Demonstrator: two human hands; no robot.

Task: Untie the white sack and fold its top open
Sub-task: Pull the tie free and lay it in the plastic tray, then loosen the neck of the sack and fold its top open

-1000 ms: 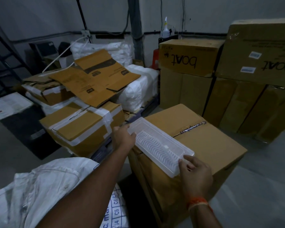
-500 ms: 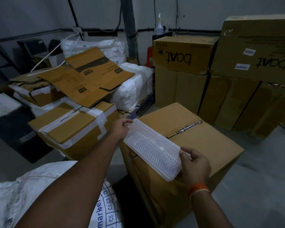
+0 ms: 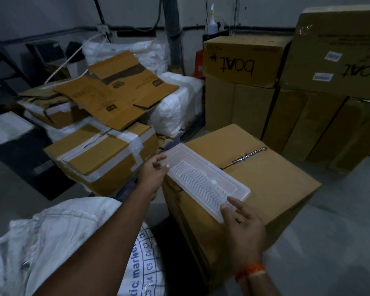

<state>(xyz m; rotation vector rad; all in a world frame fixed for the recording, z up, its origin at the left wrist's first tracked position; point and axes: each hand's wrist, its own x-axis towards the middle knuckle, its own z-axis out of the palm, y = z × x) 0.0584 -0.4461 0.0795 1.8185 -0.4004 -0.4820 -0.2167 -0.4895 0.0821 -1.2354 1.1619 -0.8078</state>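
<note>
Our left hand (image 3: 153, 175) and right hand (image 3: 242, 221), fingers loose, touch the clear tray (image 3: 207, 181) without gripping. The white sack (image 3: 58, 242) at near left looks soft and woven — we would pinch its tied neck, which is hidden here.

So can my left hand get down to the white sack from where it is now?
Probably yes. The left hand is open beside the clear plastic tray, holding nothing, and the white sack lies right under that forearm with nothing between them.
</note>
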